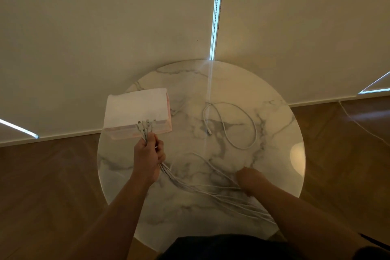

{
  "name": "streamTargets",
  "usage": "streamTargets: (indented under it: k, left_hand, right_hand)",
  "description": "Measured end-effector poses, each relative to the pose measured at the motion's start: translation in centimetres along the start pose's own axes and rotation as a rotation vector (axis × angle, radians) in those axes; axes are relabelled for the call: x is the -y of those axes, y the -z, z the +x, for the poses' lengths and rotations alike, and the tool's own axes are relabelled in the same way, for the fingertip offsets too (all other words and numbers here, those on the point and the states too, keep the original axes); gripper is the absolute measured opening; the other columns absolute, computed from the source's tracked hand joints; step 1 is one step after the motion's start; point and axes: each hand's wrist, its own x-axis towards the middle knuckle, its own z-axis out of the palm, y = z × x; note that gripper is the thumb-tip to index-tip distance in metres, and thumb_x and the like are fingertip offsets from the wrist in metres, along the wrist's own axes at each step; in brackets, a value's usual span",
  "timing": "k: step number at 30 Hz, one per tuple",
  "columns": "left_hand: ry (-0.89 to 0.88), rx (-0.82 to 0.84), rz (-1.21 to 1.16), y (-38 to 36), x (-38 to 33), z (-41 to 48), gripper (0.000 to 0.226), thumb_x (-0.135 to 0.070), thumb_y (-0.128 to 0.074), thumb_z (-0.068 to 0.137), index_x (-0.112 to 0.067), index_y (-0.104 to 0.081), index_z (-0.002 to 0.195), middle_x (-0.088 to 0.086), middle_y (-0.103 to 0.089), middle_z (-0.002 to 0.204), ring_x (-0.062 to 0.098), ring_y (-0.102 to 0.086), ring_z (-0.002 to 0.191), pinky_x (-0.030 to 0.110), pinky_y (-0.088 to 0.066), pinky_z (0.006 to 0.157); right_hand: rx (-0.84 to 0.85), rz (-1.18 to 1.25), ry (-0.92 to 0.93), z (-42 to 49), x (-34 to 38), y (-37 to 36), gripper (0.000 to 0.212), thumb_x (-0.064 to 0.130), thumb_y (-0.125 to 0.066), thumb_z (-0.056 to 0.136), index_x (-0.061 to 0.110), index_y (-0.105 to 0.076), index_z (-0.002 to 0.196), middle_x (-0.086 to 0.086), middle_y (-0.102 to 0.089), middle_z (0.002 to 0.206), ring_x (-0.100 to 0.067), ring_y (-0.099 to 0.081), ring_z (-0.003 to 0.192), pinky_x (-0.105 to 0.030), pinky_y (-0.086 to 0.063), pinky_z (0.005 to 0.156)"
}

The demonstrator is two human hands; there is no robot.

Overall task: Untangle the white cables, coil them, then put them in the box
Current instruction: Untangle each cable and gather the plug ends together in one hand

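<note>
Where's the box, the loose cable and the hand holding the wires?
box (137,110): head view, on its white top.
loose cable (255,133): head view, right side of its loop.
left hand (148,156): head view, back of the hand.

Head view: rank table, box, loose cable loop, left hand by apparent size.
1. table
2. box
3. loose cable loop, by spread; near the box's size
4. left hand gripping the cable bundle, nearest the camera

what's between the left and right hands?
Head view: white cable strands run across the marble table from the left hand to the blurred right hand.
</note>
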Motion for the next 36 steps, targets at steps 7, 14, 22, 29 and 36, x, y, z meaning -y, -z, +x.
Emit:
streamTargets:
  k: [7, 14, 22, 29, 36]
  left_hand:
    - [0.003, 0.047, -0.091, -1.4, -0.7, -0.2, 0.035, -0.022, -0.032, 0.107, -0.014, -0.043, 0.074, -0.007, -0.029, 0.048, 0.005, -0.020, 0.036, 0.019, -0.013, 0.039]
    - [-0.006, 0.114, -0.168, -2.9, -1.6, -0.8, 0.034, -0.024, -0.033, 0.107, -0.014, -0.047, 0.077, -0.005, -0.029, 0.050, 0.005, -0.020, 0.037, 0.018, -0.015, 0.038]
    - [-0.015, -0.037, -0.185, 0.3, -2.1, 0.7, 0.036, -0.026, -0.033, 0.107, -0.016, -0.046, 0.075, -0.007, -0.029, 0.047, 0.004, -0.020, 0.036, 0.016, -0.015, 0.038]
    - [0.060, -0.118, -0.222, 1.1, 0.6, 1.1, 0.036, -0.025, -0.033, 0.107, -0.018, -0.043, 0.072, -0.009, -0.027, 0.045, 0.004, -0.020, 0.034, 0.015, -0.016, 0.035]
    - [0.130, -0.133, -0.284, 0.7, 2.8, 0.9, 0.037, -0.026, -0.030, 0.107, -0.017, -0.043, 0.073, -0.009, -0.025, 0.044, 0.004, -0.020, 0.033, 0.016, -0.016, 0.034]
  right_hand:
    - [-0.178, -0.109, 0.129, -1.2, 1.1, 4.7, 0.039, 0.017, -0.048, 0.092, 0.016, -0.052, 0.131, -0.010, -0.053, 0.136, -0.029, -0.053, 0.124, -0.040, -0.046, 0.098]
    - [-0.087, 0.546, 0.623, -2.3, 11.3, 5.9, 0.083, 0.043, -0.074, 0.079, 0.019, -0.034, 0.148, -0.003, -0.038, 0.150, -0.020, -0.035, 0.137, -0.036, -0.030, 0.113]
    - [0.057, 0.495, 0.489, -1.3, 6.4, 4.4, 0.040, 0.038, -0.059, 0.090, 0.015, -0.059, 0.058, -0.002, -0.065, 0.062, -0.013, -0.060, 0.062, -0.030, -0.049, 0.072]
    - [0.221, 0.226, 0.214, -0.7, -0.3, 2.1, 0.046, 0.053, -0.061, 0.083, 0.013, -0.054, 0.062, -0.001, -0.056, 0.049, -0.019, -0.053, 0.044, -0.031, -0.051, 0.055]
    - [0.167, -0.039, 0.211, 0.0, -2.1, 0.1, 0.053, 0.038, -0.064, 0.089, 0.004, -0.053, 0.127, -0.017, -0.054, 0.133, -0.032, -0.054, 0.119, -0.034, -0.043, 0.097]
